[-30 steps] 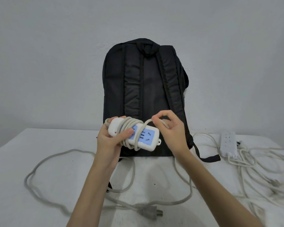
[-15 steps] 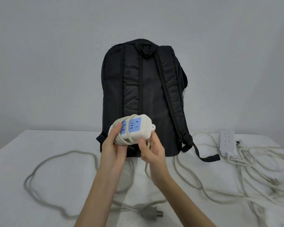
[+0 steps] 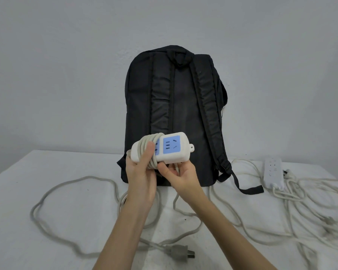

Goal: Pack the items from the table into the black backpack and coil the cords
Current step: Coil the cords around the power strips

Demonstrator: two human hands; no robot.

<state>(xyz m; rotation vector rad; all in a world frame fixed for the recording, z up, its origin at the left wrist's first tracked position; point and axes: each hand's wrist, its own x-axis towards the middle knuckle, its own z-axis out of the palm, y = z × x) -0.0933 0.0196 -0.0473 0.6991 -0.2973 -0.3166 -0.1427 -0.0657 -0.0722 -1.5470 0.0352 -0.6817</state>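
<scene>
A white power strip with blue sockets [image 3: 170, 148] is held above the table in front of the black backpack [image 3: 176, 106], which stands upright with its straps facing me. My left hand [image 3: 141, 172] grips the strip's left end, thumb pressed over the turns of grey cord wound round it. My right hand [image 3: 180, 175] sits under the strip and pinches the cord where it leaves the windings. The rest of that cord [image 3: 70, 184] lies in loose loops on the table and ends in a grey plug [image 3: 179, 251].
A second white power strip [image 3: 273, 173] lies at the right on the white table [image 3: 18, 191], with its long white cord [image 3: 308, 207] tangled in several loops toward the right edge. A backpack strap end [image 3: 250, 190] trails onto the table. A plain wall stands behind.
The strip went from level to tilted up and back to nearly level, a little lower. My right hand swung from above the strip down underneath it, carrying the cord round.
</scene>
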